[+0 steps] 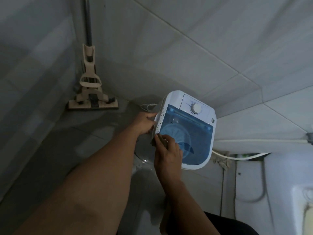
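Note:
A small white washing machine (174, 99) with a see-through blue lid (194, 133) and a white dial (196, 108) stands on the wet tiled floor, right of centre. Dark specks dot its left rim. My left hand (144, 122) grips the machine's left edge. My right hand (166, 153) holds a dark scrub pad (155, 140) against the front left corner of the rim, partly over the lid.
A beige sponge mop (92, 92) leans in the wall corner at the left. A white cord (147, 106) lies behind the machine. A white hose (237, 156) runs along the right wall, above a white fixture (288, 192). Grey tiled walls close in all round.

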Demonstrator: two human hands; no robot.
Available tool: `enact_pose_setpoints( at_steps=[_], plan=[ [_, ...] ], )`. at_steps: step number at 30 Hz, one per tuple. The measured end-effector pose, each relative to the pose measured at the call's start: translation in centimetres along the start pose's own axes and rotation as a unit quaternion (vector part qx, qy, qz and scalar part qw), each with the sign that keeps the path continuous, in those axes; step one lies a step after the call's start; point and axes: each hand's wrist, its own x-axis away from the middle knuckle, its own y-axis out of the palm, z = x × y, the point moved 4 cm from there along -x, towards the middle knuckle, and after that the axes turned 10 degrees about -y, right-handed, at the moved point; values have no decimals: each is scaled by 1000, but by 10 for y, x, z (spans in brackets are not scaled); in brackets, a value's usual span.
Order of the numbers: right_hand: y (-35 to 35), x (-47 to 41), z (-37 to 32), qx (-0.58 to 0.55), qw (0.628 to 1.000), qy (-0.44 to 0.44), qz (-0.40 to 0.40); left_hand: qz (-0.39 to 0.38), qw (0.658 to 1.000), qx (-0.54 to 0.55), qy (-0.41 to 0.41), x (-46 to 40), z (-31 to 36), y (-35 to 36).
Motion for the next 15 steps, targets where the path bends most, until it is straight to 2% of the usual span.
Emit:
enact_pose_setpoints(
  at_steps=[8,15],
  plan=[
    [-8,-52,-7,53,998,13,-39,1,1000,18,0,-3,1,-1],
    [-18,-78,27,69,993,-77,-64,-20,999,39,-28,-1,-2,-1]
  ],
)
